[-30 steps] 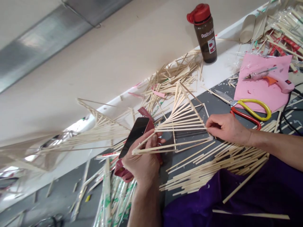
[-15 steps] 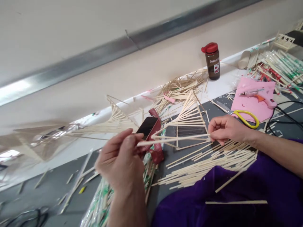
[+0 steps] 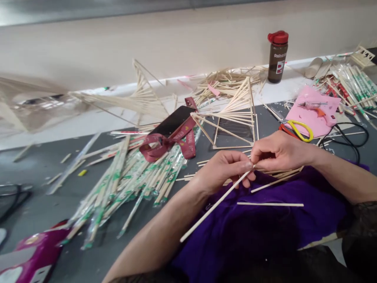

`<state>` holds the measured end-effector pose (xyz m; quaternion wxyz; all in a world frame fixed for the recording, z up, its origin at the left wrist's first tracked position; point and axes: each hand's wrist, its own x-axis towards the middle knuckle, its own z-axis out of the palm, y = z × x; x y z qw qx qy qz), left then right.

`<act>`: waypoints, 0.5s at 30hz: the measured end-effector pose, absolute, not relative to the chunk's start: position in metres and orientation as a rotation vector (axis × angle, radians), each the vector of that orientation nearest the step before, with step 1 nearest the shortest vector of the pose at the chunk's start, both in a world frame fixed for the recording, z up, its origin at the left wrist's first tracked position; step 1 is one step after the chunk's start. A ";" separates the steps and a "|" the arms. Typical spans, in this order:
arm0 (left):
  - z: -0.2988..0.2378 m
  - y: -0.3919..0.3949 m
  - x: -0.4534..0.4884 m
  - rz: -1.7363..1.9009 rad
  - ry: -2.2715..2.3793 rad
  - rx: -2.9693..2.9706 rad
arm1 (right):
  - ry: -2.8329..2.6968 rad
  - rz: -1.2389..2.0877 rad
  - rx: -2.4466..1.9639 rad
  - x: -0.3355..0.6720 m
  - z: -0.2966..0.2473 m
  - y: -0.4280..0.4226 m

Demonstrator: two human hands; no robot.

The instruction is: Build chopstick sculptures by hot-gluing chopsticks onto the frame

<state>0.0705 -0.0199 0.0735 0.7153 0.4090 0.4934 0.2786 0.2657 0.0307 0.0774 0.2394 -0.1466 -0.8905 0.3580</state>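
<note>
Over my lap, a bare wooden chopstick (image 3: pixel 216 207) slants down to the left, its upper end between my two hands. My right hand (image 3: pixel 278 152) pinches that end. My left hand (image 3: pixel 226 169) has its thumb and fingers closed on the stick right beside it, the fingertips of both hands nearly touching. Just beyond stands a frame of glued chopsticks (image 3: pixel 225 114) with a fanned, twisted side. Loose chopsticks (image 3: pixel 279 180) lie partly hidden under my right hand, and one single chopstick (image 3: pixel 271 204) rests on the purple cloth (image 3: pixel 265 232) across my lap.
Wrapped chopsticks (image 3: pixel 138 177) spread at left, beside a phone (image 3: pixel 173 120) with a red ribbon (image 3: pixel 187 137). Yellow-handled scissors (image 3: pixel 303 129), a glue gun (image 3: pixel 319 110) on pink paper (image 3: pixel 300 100) and a black cable (image 3: pixel 347 135) lie right. A bottle (image 3: pixel 277 59) stands behind.
My left hand has moved right, from the stick's far end to beside my right hand. The stick now slopes down over my lap, and the view has shifted downward.
</note>
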 end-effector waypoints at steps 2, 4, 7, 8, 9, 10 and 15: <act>0.066 -0.018 0.069 0.597 1.060 0.902 | -2.487 0.906 -0.375 0.265 0.076 0.032; 0.061 -0.016 0.068 0.585 1.037 0.903 | -2.515 0.849 -0.357 0.265 0.077 0.032; 0.056 -0.013 0.066 0.583 1.033 0.906 | -2.554 0.803 -0.365 0.264 0.077 0.031; 0.054 -0.013 0.066 0.590 1.038 0.902 | -2.572 0.796 -0.381 0.263 0.077 0.031; 0.051 -0.013 0.067 0.602 1.045 0.891 | -2.592 0.792 -0.403 0.263 0.077 0.031; 0.049 -0.013 0.068 0.624 1.051 0.872 | -2.611 0.789 -0.430 0.262 0.077 0.031; 0.036 -0.014 0.077 0.709 1.025 0.748 | -2.629 0.741 -0.665 0.270 0.081 0.040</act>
